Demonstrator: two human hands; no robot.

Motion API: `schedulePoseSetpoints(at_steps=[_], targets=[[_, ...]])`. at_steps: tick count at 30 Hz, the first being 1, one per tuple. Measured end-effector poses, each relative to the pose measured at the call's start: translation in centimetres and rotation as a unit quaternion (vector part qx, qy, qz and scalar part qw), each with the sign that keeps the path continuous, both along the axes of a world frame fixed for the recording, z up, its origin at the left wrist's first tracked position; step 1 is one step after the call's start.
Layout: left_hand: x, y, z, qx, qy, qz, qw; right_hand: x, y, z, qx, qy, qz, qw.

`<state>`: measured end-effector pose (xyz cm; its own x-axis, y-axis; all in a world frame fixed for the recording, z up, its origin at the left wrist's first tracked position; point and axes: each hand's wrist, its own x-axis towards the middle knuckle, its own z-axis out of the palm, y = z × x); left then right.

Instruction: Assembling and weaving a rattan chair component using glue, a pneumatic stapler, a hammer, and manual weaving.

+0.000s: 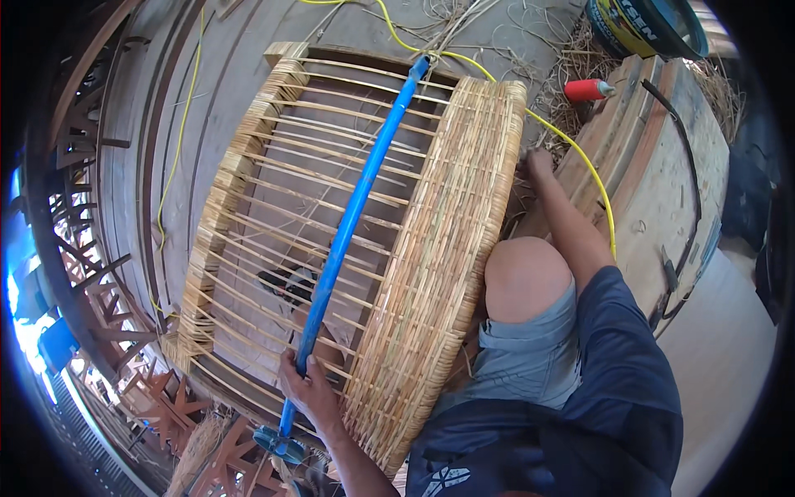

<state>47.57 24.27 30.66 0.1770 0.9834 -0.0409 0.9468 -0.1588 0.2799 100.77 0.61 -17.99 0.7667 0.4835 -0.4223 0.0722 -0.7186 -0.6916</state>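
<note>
A rectangular frame (207,240) wrapped in pale cane lies tilted before me, thin strands strung across its opening. Its right part is a densely woven wicker band (443,240). Lengthwise over the strands runs a long blue pole (352,211), with a round blue piece at its near end. My left hand (308,388) is closed around the pole near that end. Beyond my bare knee, my right hand (538,162) is at the outer right edge of the woven band. Its fingers look curled, and what they hold, if anything, is hidden.
A wooden bench (654,182) on the right carries a red bottle (586,89) and a black strap (681,124). Behind it stands a dark bucket (646,29). A yellow cord (584,157) crosses the plank floor. Loose strands lie at the back; wooden pieces (170,410) are at lower left.
</note>
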Motion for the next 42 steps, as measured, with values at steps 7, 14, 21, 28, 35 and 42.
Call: schedulePoseSetpoints(at_steps=[7,14,21,28,35,42], targets=[[-2.4,3.4,1.0,0.017,0.106,-0.016,0.994,-7.0,20.6,23.4,-0.050,-0.254,0.019,0.966],[-3.0,6.5,-2.8,0.018,0.141,-0.015,0.990,-2.6,34.9,17.6,-0.059,-0.263,0.191,0.944],[-4.9,8.5,-6.3,0.029,0.175,-0.002,0.984,1.5,41.6,6.6,-0.100,-0.277,0.254,0.922],[-7.8,9.8,-9.0,0.059,0.180,-0.043,0.981,4.7,44.1,-0.4,-0.058,-0.304,0.366,0.878],[-9.5,10.1,-8.1,0.024,0.192,-0.025,0.981,0.6,43.9,3.2,-0.183,-0.364,0.389,0.826],[-11.0,9.2,-4.3,-0.022,0.128,-0.004,0.991,-5.9,42.3,11.3,-0.247,-0.464,0.421,0.739]])
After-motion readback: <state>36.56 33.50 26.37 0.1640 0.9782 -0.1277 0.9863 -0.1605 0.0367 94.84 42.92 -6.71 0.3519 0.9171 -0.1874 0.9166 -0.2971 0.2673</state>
